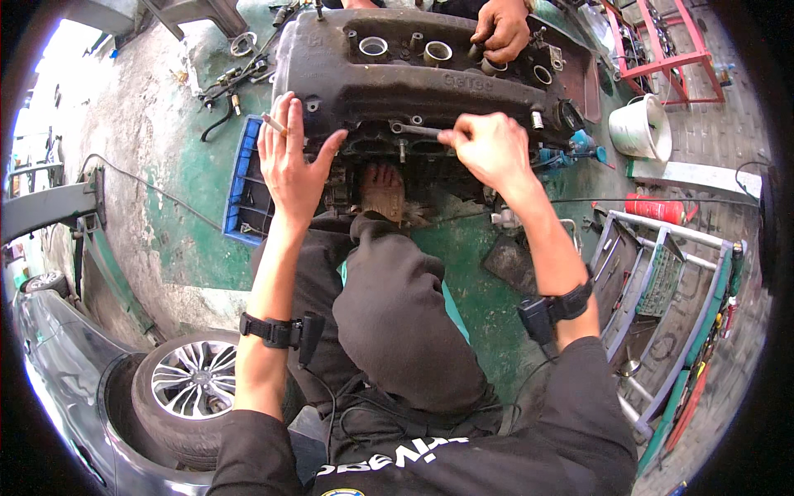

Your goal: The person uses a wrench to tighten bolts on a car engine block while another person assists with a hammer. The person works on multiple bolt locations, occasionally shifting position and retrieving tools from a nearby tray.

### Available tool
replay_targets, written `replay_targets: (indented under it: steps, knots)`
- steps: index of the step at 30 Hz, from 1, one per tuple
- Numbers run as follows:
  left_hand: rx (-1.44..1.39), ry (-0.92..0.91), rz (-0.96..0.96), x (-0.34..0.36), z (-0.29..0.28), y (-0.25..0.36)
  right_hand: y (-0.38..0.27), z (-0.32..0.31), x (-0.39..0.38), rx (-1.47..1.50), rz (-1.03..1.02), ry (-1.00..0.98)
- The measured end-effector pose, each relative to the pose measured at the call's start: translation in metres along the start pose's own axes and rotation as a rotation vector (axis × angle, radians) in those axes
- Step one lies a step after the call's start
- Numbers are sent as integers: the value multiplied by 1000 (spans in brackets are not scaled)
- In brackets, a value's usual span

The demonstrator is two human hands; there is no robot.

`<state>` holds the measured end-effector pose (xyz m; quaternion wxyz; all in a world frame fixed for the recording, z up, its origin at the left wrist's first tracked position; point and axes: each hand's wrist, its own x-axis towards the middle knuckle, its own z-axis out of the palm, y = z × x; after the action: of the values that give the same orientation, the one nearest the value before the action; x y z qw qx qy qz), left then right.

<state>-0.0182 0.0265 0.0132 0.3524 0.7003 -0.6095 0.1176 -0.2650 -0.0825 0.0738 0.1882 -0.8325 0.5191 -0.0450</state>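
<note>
A dark, grimy engine point(364, 87) with a valve cover on top lies across the far side in front of me. My right hand point(494, 150) is closed round one end of a wrench point(420, 130), whose ring end points left at the engine's near side, by a stud. Held between the fingers of my left hand point(291, 165) is a cigarette point(274, 124). That hand is otherwise stretched out, thumb apart, at the engine's near left corner. Whether its fingertips touch the engine I cannot tell. Another person's hand point(503, 31) reaches onto the cover from the far side.
A blue tray point(241, 178) stands left of the engine. To the right are a white bucket point(641, 131), a red stand point(674, 58) and a tool cart point(662, 306) with tools. A car wheel point(194, 388) and dark car body point(70, 355) are at lower left.
</note>
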Motion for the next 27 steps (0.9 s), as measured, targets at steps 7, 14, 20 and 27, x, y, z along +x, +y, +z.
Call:
replay_targets:
  steps: [7,14,20,27]
  knots:
    - [-103,18,-105,-16,-3,4,-42,-22,25,-496,-691,312]
    - [-98,103,-419,-36,-11,8,-25,57,-54,369,-141,391]
    - [-22,106,-387,-35,-13,10,-20,103,-70,714,260,432]
    - [-15,97,-335,-31,-9,14,-34,114,-67,764,388,348]
